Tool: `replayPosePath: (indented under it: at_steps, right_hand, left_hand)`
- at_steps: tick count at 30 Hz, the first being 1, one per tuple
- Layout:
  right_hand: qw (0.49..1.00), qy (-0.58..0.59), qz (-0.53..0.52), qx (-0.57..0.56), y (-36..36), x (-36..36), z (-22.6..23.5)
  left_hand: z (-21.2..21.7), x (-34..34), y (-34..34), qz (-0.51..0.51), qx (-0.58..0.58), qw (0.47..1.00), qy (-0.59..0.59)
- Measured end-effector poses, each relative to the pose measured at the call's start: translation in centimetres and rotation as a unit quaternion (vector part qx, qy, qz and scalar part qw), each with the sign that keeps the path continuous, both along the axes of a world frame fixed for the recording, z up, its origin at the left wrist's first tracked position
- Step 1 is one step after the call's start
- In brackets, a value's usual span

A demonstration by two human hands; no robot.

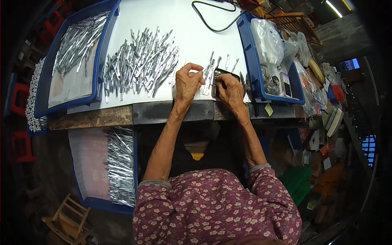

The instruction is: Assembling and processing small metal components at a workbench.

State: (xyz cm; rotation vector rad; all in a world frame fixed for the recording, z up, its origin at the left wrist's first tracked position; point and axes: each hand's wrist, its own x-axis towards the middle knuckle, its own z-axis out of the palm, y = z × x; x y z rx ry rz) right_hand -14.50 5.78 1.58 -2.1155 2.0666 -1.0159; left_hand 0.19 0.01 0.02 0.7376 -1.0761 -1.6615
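My left hand (188, 83) is above the white table sheet, its fingers curled in toward the thumb; whatever they may hold is too small to make out. To its left lies a broad heap of slim silvery metal pieces (141, 63). My right hand (232, 90) reaches into a small dark tray (227, 72), its fingertips pinched together and largely hidden. Several more slim metal pieces (208, 73) lie between my hands, with a few others just beyond the tray. A dark-handled tool (253, 104), perhaps pliers, rests right of my right hand at the table edge.
A blue bin (98, 83) of metal pieces stands at left, and another blue bin (261, 96) with plastic bags stands at right. Under the table edge sits a bin of more metal pieces (121, 165). A black cable (212, 28) loops across the far side. A wooden stool (69, 218) stands lower left.
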Motion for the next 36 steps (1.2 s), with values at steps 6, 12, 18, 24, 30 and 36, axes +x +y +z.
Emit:
replayPosePath:
  at_steps: [6, 12, 18, 24, 30, 36]
  right_hand:
    - [0.993, 0.110, 0.036, 0.033, -0.9, -0.3, 0.4]
    - [0.995, 0.040, 0.053, 0.072, -0.6, -0.4, 1.3]
    - [0.973, -0.209, -0.010, 0.093, -0.4, -1.1, 1.0]
    - [0.899, -0.426, 0.009, 0.101, -1.0, 1.1, 2.7]
    - [0.886, -0.456, 0.046, 0.071, -2.0, 3.0, 2.1]
    - [0.878, -0.473, 0.032, 0.069, -2.1, 3.5, 1.6]
  left_hand:
    - [0.2, 0.0, 0.0, -0.004, 0.011, 1.000, -0.004]
    - [-0.2, -0.1, 0.1, -0.007, 0.018, 1.000, 0.012]
    - [0.5, -0.1, 0.2, -0.010, 0.023, 1.000, -0.006]
    - [0.4, -0.1, 0.1, -0.018, 0.038, 0.999, 0.002]
    - [0.5, -0.1, 0.1, -0.017, 0.052, 0.998, 0.026]
    - [0.5, -0.1, 0.2, 0.001, 0.044, 0.999, 0.029]
